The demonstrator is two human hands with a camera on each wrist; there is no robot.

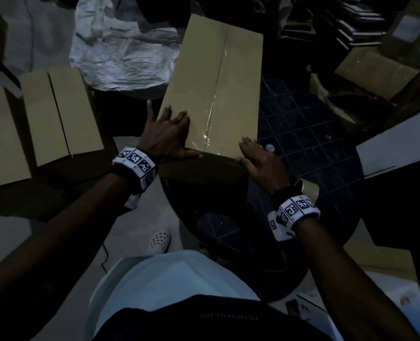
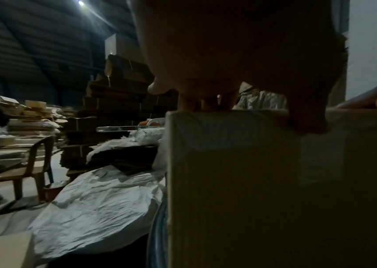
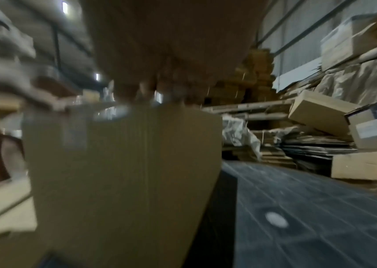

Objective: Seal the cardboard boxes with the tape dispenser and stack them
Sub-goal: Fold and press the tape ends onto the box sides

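Brown cardboard, long and closed: the box (image 1: 213, 94) lies on the dark round table (image 1: 302, 134), its far end pointing away from the person, with clear tape (image 1: 212, 112) shining along the middle seam. The left hand (image 1: 165, 134) is at the box's near left corner, fingers laid over the top face and the thumb wrapped onto the near end, so it grips that corner; the little finger sticks out past the left edge. The right hand (image 1: 258, 161) is at the near right corner, fingers straight and flat against the box's edge, pressing rather than clasping. The right wrist view is blurred, showing only the box's near end below the fingers. A roll of tape (image 1: 307, 190) sits on the table just behind the right wrist. Left of the table, two more closed boxes (image 1: 56, 112) lie side by side, and crumpled white plastic sheeting (image 1: 122, 52) is beyond them.
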